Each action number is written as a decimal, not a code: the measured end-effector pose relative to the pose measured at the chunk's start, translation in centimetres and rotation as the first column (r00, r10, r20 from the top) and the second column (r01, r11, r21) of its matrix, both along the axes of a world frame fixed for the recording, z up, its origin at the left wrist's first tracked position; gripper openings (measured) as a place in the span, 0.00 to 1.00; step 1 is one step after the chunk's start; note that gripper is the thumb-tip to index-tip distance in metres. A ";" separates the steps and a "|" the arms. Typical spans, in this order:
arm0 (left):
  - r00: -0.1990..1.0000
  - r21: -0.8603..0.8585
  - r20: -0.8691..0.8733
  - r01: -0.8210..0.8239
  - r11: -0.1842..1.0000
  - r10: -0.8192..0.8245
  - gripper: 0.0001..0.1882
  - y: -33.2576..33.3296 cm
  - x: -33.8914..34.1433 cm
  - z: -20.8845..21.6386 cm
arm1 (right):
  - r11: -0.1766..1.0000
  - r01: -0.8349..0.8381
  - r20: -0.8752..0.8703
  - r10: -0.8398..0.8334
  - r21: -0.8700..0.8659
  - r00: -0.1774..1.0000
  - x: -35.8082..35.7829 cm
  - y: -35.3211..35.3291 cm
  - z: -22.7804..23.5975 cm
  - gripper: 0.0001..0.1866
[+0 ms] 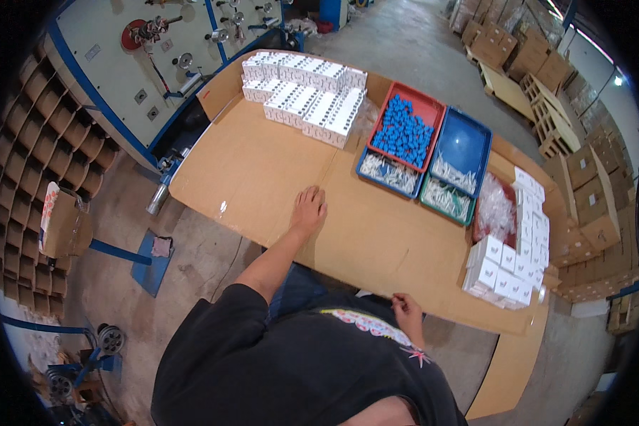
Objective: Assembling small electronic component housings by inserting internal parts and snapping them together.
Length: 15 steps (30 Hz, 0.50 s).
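My left hand (310, 210) lies flat, palm down, on the brown cardboard tabletop (252, 177), with nothing under it that I can see. At the table's near edge, my right hand (407, 312) rests with its fingers curled in, and no object shows in it. Beyond my left hand, white small boxes (302, 103) stand in stacked rows at the far side. To their right, a red tray (424, 110) holds many small blue pieces (403, 133). Nearest my right hand is another stack of white boxes (504, 273) at the right end.
Blue trays (468, 135) and a green tray (468, 221) hold white slender pieces. Clear plastic bags (496, 209) fill a red bin beside the right-hand boxes. A machine panel (135, 71) stands at the left, near a cardboard compartment rack (21, 170). Pallets (547, 117) and cartons lie right.
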State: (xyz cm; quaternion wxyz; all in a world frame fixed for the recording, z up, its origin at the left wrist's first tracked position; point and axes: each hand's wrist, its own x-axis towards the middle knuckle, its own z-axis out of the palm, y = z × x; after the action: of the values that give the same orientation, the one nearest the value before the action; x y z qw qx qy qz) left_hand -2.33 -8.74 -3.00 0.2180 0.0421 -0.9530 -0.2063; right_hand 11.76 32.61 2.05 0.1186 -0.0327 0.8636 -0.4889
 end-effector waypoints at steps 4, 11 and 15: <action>0.992 0.023 -0.018 0.128 0.992 -0.127 0.25 0.9 0.1 -0.7 | 0.977 0.213 -0.021 -0.213 0.012 0.977 1.9 2.7 0.1 0.09; 0.992 0.047 -0.001 0.126 0.991 -0.126 0.24 0.1 1.6 -0.3 | 0.954 0.270 -0.154 -0.250 0.132 0.956 1.7 4.9 3.7 0.12; 0.986 0.033 0.003 0.166 0.985 -0.167 0.24 1.0 1.4 -0.2 | 0.799 0.595 -0.257 -0.560 0.083 0.788 -0.2 9.4 3.5 0.13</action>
State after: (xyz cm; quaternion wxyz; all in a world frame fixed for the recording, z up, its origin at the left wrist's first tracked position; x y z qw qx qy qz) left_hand -0.92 -7.77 -3.16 0.1965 -0.0335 -0.9503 -0.2391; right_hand 11.55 42.04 5.56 -0.1306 0.1895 0.8758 -0.4242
